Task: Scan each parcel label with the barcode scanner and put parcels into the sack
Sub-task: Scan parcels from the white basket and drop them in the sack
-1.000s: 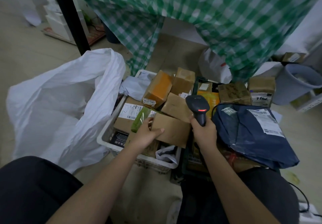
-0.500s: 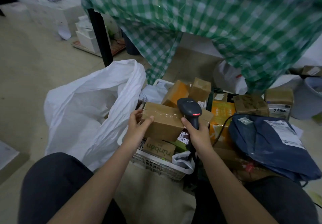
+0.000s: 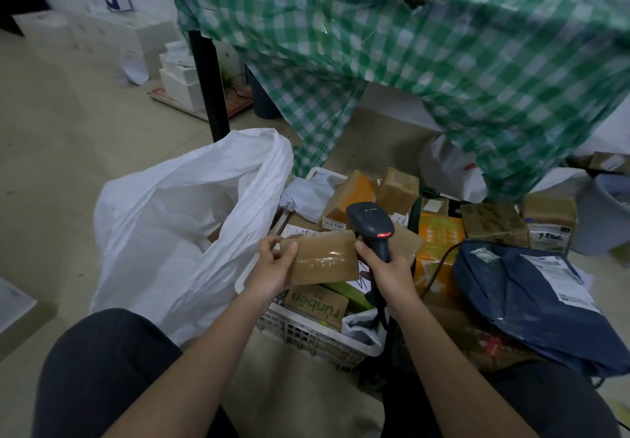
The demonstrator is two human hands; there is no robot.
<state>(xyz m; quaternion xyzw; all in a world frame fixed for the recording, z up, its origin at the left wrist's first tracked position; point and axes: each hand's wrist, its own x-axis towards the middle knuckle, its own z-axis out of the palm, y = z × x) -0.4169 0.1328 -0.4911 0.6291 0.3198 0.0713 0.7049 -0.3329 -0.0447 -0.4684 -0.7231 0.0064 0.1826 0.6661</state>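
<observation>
My left hand (image 3: 274,265) grips the left end of a brown taped cardboard parcel (image 3: 324,258), lifted above the white basket (image 3: 306,333). No label shows on the parcel's visible face. My right hand (image 3: 388,272) holds the dark barcode scanner (image 3: 371,229) upright by its handle, just right of the parcel, its red light lit. The white sack (image 3: 177,219) stands open to the left of the basket. More cardboard parcels (image 3: 395,192) fill the basket.
A dark blue mailer bag (image 3: 531,297) with a white label lies at the right on other boxes (image 3: 494,224). A table with a green checked cloth (image 3: 443,62) overhangs behind. A grey bin (image 3: 610,212) stands at far right. White boxes (image 3: 177,76) sit on the floor at back left.
My left hand has lifted the brown parcel out of the basket and up beside the scanner. The view has tilted upward, showing more of the table and floor.
</observation>
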